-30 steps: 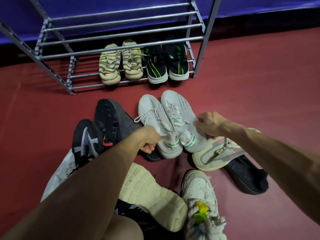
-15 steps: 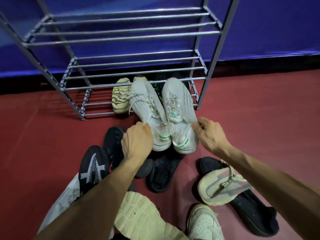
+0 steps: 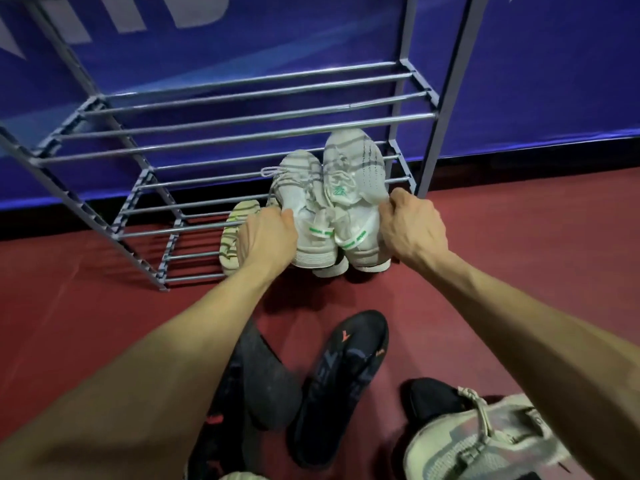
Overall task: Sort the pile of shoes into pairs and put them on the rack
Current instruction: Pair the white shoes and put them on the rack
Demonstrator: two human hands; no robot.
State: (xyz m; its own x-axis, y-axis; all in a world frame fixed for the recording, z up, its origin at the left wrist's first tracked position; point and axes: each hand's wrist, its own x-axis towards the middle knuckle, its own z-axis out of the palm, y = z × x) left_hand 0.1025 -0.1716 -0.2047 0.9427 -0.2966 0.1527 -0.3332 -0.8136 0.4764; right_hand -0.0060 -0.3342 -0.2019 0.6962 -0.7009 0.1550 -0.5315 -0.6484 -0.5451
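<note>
A pair of white knit sneakers with green marks is held side by side at the right end of the grey metal rack (image 3: 242, 121). My left hand (image 3: 268, 237) grips the heel side of the left white sneaker (image 3: 299, 199). My right hand (image 3: 412, 226) grips the outer heel side of the right white sneaker (image 3: 353, 168). Their toes reach in under the upper shelf's front bar, above the rack's lower shelves. A cream striped shoe (image 3: 235, 233) lies on the bottom shelf, left of my left hand. The soles of other shoes on that shelf peek out below the white pair.
On the red floor near me lie a black sneaker with orange marks (image 3: 343, 386), a dark grey shoe (image 3: 256, 382) under my left forearm, and a pale grey sneaker (image 3: 485, 441) over a black shoe (image 3: 429, 396). A blue wall panel (image 3: 554, 64) stands behind the rack.
Both hands have carried the white pair up from the floor pile and forward into the rack. The view has moved closer to the rack, and the pile now lies behind my hands.
</note>
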